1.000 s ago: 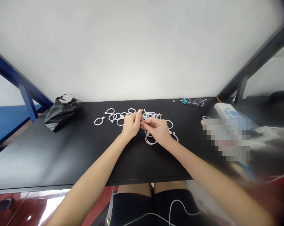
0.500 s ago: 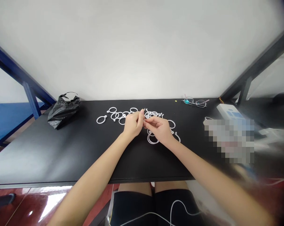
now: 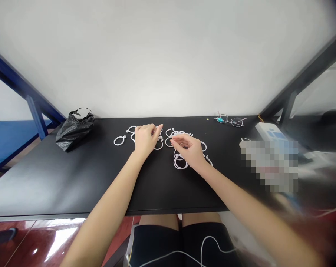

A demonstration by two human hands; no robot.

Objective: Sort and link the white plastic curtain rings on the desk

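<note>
White plastic rings with small knob-like clasps, like curtain rings, lie in two loose groups on the black table [image 3: 101,178]. My left hand [image 3: 145,140] is over the left group, its thumb held apart from the fingers and nothing visible in its grasp. Just below its thumb lies a ring [image 3: 158,145], partly covered. My right hand [image 3: 189,149] hovers at the right group, thumb and forefinger pinched at the edge of a white ring [image 3: 168,142]. More rings [image 3: 180,163] lie under and around this hand, some overlapping. A single ring [image 3: 119,141] rests at the far left.
A crumpled black plastic bag [image 3: 75,129] stands at the left back. Wire-framed glasses [image 3: 229,120] lie near the wall. At right are a white and blue box [image 3: 270,131] and a blurred-out item. A white cable [image 3: 173,253] crosses my lap.
My hands, together before, are now apart. The left hand has moved left over the left group and its fingers have opened; the right hand has stayed nearly in place.
</note>
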